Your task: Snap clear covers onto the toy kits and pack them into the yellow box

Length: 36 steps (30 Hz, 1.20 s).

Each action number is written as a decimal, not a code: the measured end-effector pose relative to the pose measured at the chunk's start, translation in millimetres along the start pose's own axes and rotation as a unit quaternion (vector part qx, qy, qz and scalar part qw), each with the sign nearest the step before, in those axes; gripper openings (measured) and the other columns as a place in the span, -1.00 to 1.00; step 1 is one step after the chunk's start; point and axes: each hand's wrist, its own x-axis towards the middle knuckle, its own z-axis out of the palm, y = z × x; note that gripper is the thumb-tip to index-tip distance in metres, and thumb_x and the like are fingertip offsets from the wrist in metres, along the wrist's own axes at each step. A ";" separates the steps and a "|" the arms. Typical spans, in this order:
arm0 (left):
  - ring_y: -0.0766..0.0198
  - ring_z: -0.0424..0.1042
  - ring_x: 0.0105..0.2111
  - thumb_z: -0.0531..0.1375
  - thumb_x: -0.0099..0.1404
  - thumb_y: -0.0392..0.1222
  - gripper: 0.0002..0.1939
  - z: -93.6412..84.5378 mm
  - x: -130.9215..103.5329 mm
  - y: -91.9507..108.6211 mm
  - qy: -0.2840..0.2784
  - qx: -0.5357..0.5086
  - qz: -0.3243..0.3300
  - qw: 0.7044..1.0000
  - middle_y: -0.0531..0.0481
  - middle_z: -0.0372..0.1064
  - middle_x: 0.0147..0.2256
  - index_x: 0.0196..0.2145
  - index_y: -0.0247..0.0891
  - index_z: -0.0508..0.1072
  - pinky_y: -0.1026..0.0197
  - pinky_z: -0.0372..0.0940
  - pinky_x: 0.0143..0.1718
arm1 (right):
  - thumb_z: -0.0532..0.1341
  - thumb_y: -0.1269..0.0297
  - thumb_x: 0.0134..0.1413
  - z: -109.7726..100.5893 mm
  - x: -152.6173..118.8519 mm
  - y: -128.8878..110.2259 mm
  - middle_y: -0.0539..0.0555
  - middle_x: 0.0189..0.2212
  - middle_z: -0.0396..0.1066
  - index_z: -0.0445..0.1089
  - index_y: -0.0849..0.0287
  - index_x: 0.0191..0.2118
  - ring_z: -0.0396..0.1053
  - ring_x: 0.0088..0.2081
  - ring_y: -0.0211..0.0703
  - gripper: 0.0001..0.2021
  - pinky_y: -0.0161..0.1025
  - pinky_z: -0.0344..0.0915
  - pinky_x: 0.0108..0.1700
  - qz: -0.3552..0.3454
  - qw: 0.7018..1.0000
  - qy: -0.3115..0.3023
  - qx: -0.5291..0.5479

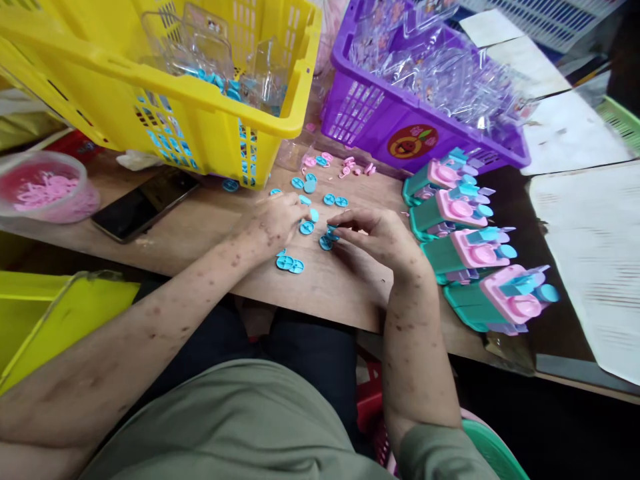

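My left hand (274,221) is over the middle of the table, its fingers closed at a small blue plastic disc (313,215). To its right, my right hand (380,235) pinches another blue plastic disc (331,231) between thumb and forefinger, just above a spoked blue disc (326,243) on the wood. More blue discs lie around both hands, among them a pair (290,265) nearer me and a pair (335,200) farther off. Small pink plastic pieces (349,163) are scattered behind them.
A yellow basket (200,100) and a purple basket (425,113) with clear plastic packs stand at the back. Teal and pink toy assemblies (495,300) line the right side. A phone (145,203) and a tub of pink pieces (50,190) are at left.
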 end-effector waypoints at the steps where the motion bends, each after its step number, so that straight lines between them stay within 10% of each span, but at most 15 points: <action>1: -0.10 0.57 0.12 0.21 0.54 -0.34 -0.67 -0.6 -1.4 -2.7 0.004 0.003 -0.006 1.000 -0.17 0.64 0.11 0.11 -0.14 0.70 -0.09 0.43 0.14 | 0.44 0.08 0.29 0.3 -0.2 -0.6 0.10 -0.10 0.76 0.79 0.01 -0.02 0.63 -0.17 0.03 -0.75 -0.04 0.52 -0.07 0.001 1.000 0.002 -0.015; 13: 0.00 0.61 0.10 0.25 0.52 -0.33 -0.73 -30.2 -23.4 -8.7 0.024 -0.092 0.035 0.995 -0.11 0.66 0.08 0.07 -0.15 0.68 -0.02 0.49 0.22 | 0.52 0.21 0.28 4.6 4.1 0.3 0.02 -0.19 0.72 0.78 -0.05 -0.12 0.49 -0.29 -0.06 -0.91 -0.09 0.39 -0.16 -0.036 0.994 -0.027 -0.096; 36: 0.10 0.64 -0.04 0.33 0.52 -0.30 -0.84 -27.5 -33.6 -4.2 0.078 -0.154 0.041 0.984 -0.08 0.67 -0.05 0.00 -0.22 0.68 0.07 0.52 0.11 | 0.48 0.01 0.38 1.4 2.2 -2.6 0.05 -0.24 0.69 0.77 0.03 -0.09 0.48 -0.29 -0.11 -0.77 -0.16 0.35 -0.19 -0.037 0.995 -0.056 -0.077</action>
